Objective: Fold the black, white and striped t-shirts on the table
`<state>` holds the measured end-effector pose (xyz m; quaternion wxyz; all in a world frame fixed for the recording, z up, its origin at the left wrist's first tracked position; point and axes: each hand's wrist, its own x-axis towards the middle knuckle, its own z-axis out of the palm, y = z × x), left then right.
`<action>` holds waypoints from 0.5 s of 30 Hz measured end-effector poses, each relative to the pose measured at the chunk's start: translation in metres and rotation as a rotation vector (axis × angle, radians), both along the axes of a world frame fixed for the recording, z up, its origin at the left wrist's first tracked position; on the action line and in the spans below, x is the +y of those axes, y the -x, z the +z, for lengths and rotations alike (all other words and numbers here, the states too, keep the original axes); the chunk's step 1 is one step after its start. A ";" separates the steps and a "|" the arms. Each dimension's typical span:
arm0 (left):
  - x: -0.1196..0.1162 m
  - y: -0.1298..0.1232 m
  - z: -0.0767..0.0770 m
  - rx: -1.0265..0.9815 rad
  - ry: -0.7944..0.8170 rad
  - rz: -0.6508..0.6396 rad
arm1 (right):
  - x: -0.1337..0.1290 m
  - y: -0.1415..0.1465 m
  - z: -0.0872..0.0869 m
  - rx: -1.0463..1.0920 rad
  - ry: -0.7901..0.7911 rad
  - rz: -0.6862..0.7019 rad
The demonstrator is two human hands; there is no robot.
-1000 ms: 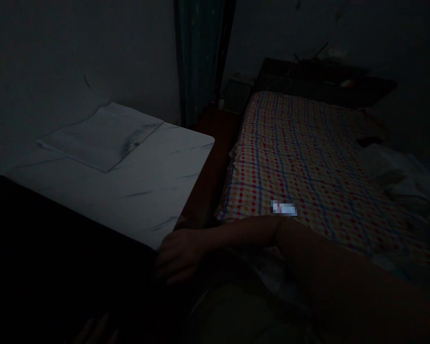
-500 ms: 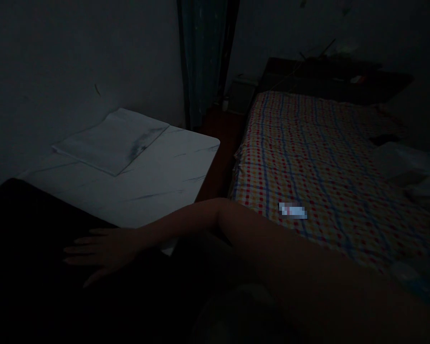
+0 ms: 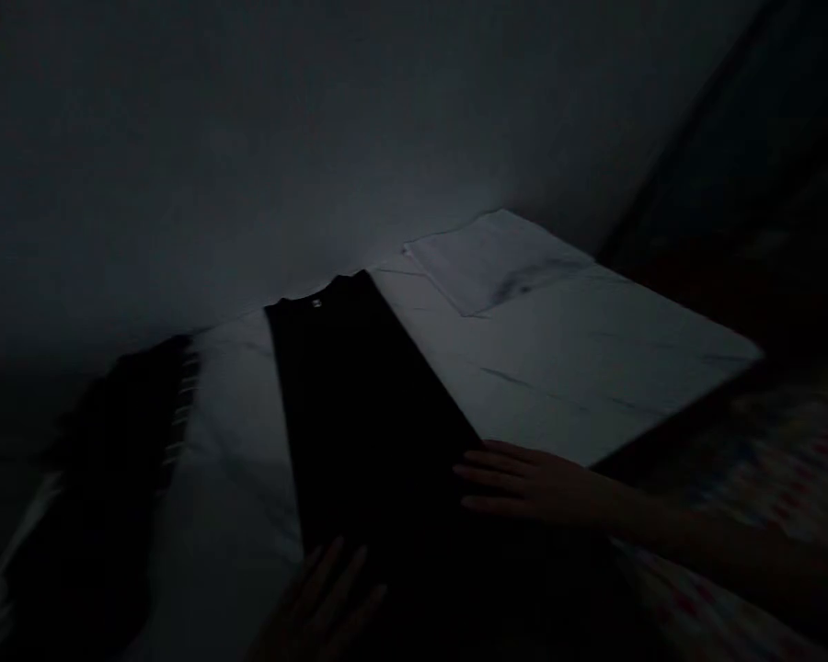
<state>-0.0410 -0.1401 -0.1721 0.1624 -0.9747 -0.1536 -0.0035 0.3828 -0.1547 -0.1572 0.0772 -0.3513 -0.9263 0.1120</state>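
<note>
A black shirt (image 3: 359,395), folded into a long narrow shape, lies on the white marble-patterned table (image 3: 552,377). Its collar, with a small pale label, points to the wall. My right hand (image 3: 524,483) rests on the shirt's right edge, fingers stretched out flat. At the bottom of the view my left hand (image 3: 331,598) lies on the shirt's left side, its fingers spread. The picture is very dark, so the shirt's near end is hard to make out.
A folded white garment (image 3: 489,257) with a dark print lies at the table's back right. Dark clothing (image 3: 117,487) with pale marks along one edge sits at the left. The wall (image 3: 248,156) stands behind; a checked bedspread (image 3: 800,469) shows at right.
The view has swung left, away from the bed, so the whole black shirt now shows. My left hand has come into view; my right hand still lies flat on the black cloth.
</note>
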 end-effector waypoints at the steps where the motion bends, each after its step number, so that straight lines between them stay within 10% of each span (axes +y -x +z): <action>1: -0.004 0.000 -0.001 0.010 0.007 0.048 | 0.003 0.000 -0.005 -0.019 -0.028 0.031; 9: -0.013 -0.003 0.019 -0.044 0.297 0.099 | 0.014 0.010 -0.017 0.022 -0.253 0.223; 15: -0.015 -0.011 0.010 -0.062 0.406 -0.015 | 0.013 0.008 -0.002 0.027 -0.048 0.240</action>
